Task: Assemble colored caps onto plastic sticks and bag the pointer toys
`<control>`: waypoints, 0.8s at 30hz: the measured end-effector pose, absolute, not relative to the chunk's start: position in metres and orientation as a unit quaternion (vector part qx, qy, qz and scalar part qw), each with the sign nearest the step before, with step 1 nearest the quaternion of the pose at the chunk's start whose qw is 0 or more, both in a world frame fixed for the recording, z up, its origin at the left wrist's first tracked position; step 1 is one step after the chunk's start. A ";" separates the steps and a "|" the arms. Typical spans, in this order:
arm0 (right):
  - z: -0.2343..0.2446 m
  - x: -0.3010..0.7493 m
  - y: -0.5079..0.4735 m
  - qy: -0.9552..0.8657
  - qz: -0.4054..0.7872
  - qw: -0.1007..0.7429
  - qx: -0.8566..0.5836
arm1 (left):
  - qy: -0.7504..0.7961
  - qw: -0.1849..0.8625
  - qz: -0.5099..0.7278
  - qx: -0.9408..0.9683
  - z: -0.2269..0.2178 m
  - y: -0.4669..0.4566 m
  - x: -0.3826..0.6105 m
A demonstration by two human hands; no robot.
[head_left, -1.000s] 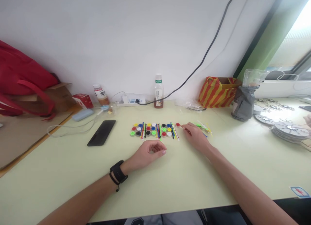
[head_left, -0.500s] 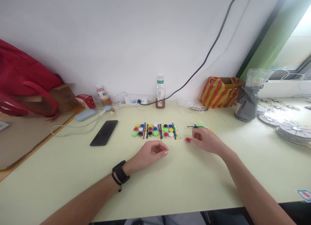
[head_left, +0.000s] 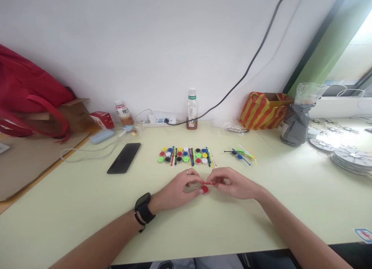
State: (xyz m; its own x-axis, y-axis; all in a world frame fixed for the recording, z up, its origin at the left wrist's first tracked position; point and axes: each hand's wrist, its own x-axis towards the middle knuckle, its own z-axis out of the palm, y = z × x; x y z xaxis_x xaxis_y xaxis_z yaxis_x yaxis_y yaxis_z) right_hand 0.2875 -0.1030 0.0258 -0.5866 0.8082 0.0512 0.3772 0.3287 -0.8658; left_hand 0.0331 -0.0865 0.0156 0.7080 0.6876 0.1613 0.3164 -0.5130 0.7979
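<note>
Seems an aligning step: right hand [head_left: 238, 183] pinches red stick [head_left: 209, 183] at 1 o'clock of red disc [head_left: 205, 189], between hands; left hand [head_left: 176, 189] fingers curl at disc, grip unclear; next likely needs steady disc

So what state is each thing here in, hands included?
Left hand: curled, fingertips by the red disc
Right hand: pinching the red stick
Phone: lying flat, unlit
Middle bottle: upright, capped, partly filled
Left bottle: capped
Striped bag: standing, open-topped
Watch: strapped on left wrist
Black cable: plugged in
</note>
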 end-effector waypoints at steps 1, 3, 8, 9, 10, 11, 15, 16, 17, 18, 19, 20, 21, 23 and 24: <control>0.027 0.288 -0.103 -0.771 0.442 0.259 -0.378 | 0.295 0.395 0.235 0.838 0.016 -0.087 0.033; 0.029 0.289 -0.103 -0.752 0.471 0.283 -0.364 | 0.284 0.396 0.232 0.842 0.017 -0.088 0.033; 0.031 0.291 -0.102 -0.694 0.532 0.332 -0.354 | 0.269 0.397 0.234 0.846 0.017 -0.089 0.032; 0.031 0.291 -0.102 -0.692 0.525 0.343 -0.358 | 0.280 0.402 0.238 0.839 0.015 -0.089 0.032; 0.031 0.292 -0.101 -0.686 0.523 0.353 -0.362 | 0.293 0.413 0.243 0.828 0.014 -0.088 0.031; 0.030 0.292 -0.101 -0.676 0.529 0.361 -0.365 | 0.307 0.428 0.251 0.812 0.013 -0.087 0.031; 0.029 0.290 -0.102 -0.623 0.602 0.368 -0.338 | 0.330 0.513 0.298 0.735 0.006 -0.081 0.032; 0.029 0.289 -0.103 -0.621 0.610 0.366 -0.328 | 0.330 0.529 0.305 0.719 0.005 -0.079 0.032; 0.029 0.287 -0.104 -0.624 0.612 0.364 -0.322 | 0.331 0.542 0.309 0.708 0.004 -0.078 0.031; 0.028 0.285 -0.104 -0.629 0.611 0.360 -0.318 | 0.331 0.552 0.310 0.699 0.004 -0.077 0.031; 0.028 0.283 -0.105 -0.634 0.608 0.358 -0.317 | 0.333 0.560 0.309 0.693 0.004 -0.076 0.031; 0.027 0.280 -0.106 -0.637 0.605 0.357 -0.317 | 0.334 0.567 0.305 0.689 0.004 -0.076 0.030; 0.025 0.277 -0.106 -0.638 0.604 0.357 -0.317 | 0.333 0.571 0.300 0.688 0.005 -0.076 0.030; 0.022 0.271 -0.107 -0.632 0.606 0.364 -0.318 | 0.321 0.573 0.293 0.695 0.007 -0.077 0.030; 0.020 0.268 -0.107 -0.628 0.608 0.368 -0.319 | 0.314 0.569 0.294 0.701 0.009 -0.078 0.031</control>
State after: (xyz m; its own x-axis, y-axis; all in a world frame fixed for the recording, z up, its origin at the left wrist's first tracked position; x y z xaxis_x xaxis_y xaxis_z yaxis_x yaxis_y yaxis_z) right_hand 0.2685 -0.1075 0.0195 -0.5269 0.8467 0.0739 -0.0471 0.0577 -0.9972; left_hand 0.0305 -0.0780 0.0086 0.6298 0.7749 0.0536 0.1061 -0.1542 0.9823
